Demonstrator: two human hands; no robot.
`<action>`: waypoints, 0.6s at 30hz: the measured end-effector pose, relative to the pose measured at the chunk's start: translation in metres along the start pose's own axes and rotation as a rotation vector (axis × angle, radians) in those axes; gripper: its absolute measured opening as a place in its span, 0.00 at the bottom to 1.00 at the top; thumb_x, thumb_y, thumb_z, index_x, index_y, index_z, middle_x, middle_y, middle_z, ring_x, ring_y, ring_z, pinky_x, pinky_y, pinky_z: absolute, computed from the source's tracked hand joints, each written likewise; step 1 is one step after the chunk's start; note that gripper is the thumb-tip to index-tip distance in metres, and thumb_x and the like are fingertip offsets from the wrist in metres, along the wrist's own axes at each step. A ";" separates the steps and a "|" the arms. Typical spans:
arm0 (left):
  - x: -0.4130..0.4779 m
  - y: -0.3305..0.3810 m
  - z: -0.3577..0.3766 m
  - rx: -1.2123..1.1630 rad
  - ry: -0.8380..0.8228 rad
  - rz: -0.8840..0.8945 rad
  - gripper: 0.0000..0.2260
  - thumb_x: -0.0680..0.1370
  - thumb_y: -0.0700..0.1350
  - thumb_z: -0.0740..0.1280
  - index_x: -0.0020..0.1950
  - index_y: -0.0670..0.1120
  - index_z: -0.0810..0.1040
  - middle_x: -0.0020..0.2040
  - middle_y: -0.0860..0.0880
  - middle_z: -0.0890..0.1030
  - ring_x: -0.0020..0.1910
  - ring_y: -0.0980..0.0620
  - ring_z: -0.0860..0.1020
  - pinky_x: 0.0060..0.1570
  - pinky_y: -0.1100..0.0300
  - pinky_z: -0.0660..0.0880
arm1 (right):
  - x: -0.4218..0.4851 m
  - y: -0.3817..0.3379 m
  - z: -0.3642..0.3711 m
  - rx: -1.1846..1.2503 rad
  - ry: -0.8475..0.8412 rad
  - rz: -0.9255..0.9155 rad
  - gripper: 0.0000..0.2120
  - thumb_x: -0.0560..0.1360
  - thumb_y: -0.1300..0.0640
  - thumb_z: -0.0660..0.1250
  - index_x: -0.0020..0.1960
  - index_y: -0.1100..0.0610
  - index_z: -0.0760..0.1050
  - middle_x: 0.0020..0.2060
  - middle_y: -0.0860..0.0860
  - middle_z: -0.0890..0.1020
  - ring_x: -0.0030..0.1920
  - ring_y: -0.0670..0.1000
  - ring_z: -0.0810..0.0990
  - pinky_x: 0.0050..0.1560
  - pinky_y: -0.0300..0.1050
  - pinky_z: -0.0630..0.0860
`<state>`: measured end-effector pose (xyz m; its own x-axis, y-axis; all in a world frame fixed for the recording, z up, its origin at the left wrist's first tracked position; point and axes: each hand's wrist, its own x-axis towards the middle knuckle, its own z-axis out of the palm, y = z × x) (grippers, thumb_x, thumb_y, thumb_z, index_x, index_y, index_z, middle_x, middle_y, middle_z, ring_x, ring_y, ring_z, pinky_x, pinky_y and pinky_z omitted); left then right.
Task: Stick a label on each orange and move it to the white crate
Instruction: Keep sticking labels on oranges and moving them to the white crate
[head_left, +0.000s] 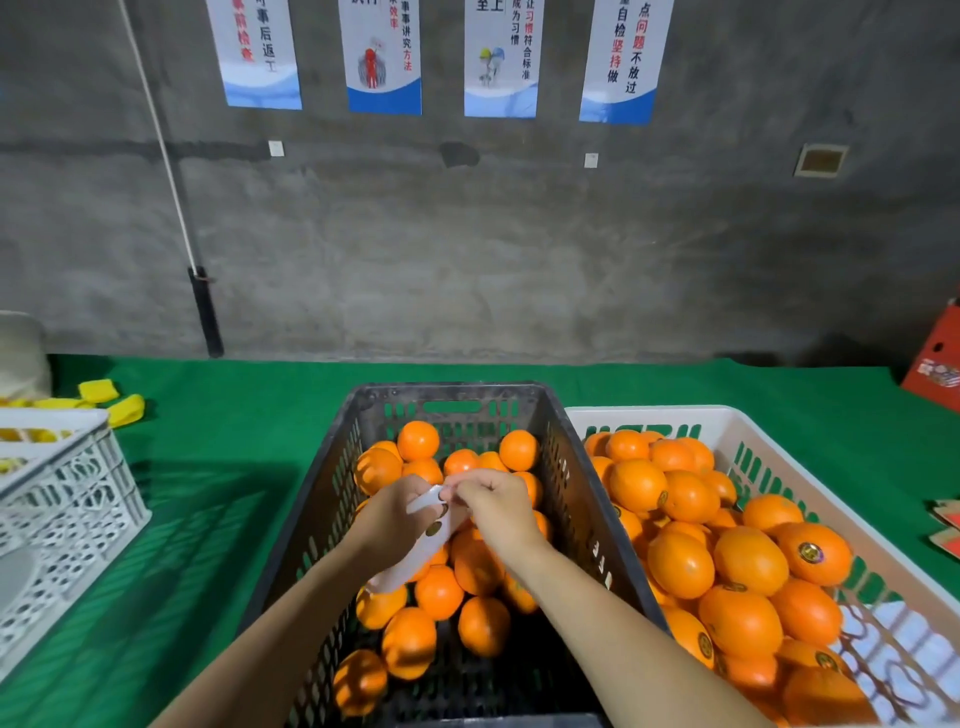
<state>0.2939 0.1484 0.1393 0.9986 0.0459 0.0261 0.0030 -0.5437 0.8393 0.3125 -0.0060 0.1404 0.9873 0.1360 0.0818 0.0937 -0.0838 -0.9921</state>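
Left hand (395, 519): over the black crate (311, 519), gripping a white label strip (423, 551), apparently to steady it for the other hand. Right hand (498, 509): fingertips pinching the strip's top end, likely peeling a label. Black crate: middle of the green bench (218, 499) near edge, unlabelled oranges (439, 592) within, under both hands. White crate (779, 452): alongside rightward, holding labelled oranges (813, 553).
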 end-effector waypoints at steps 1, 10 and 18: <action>0.003 -0.004 0.000 -0.026 -0.002 0.002 0.17 0.79 0.44 0.67 0.33 0.57 0.67 0.30 0.57 0.70 0.35 0.52 0.70 0.41 0.59 0.66 | 0.002 -0.001 -0.001 0.012 0.033 -0.005 0.10 0.75 0.62 0.65 0.43 0.54 0.85 0.40 0.41 0.85 0.44 0.39 0.81 0.42 0.31 0.77; -0.011 0.013 -0.006 -0.300 -0.160 0.081 0.10 0.83 0.43 0.60 0.55 0.42 0.80 0.47 0.38 0.83 0.47 0.38 0.82 0.46 0.52 0.78 | 0.000 0.009 0.004 -0.423 0.081 -0.287 0.09 0.77 0.51 0.69 0.56 0.51 0.82 0.46 0.41 0.77 0.50 0.42 0.76 0.51 0.37 0.74; -0.007 0.013 -0.006 -0.496 -0.147 -0.057 0.17 0.76 0.54 0.64 0.54 0.42 0.83 0.50 0.38 0.84 0.51 0.38 0.83 0.51 0.47 0.80 | -0.003 0.007 0.002 -0.474 0.087 -0.362 0.11 0.77 0.50 0.71 0.57 0.53 0.82 0.49 0.45 0.79 0.51 0.45 0.76 0.52 0.42 0.75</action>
<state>0.2865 0.1461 0.1532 0.9945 -0.0741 -0.0737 0.0678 -0.0794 0.9945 0.3102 -0.0055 0.1331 0.8871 0.1584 0.4335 0.4528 -0.4808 -0.7509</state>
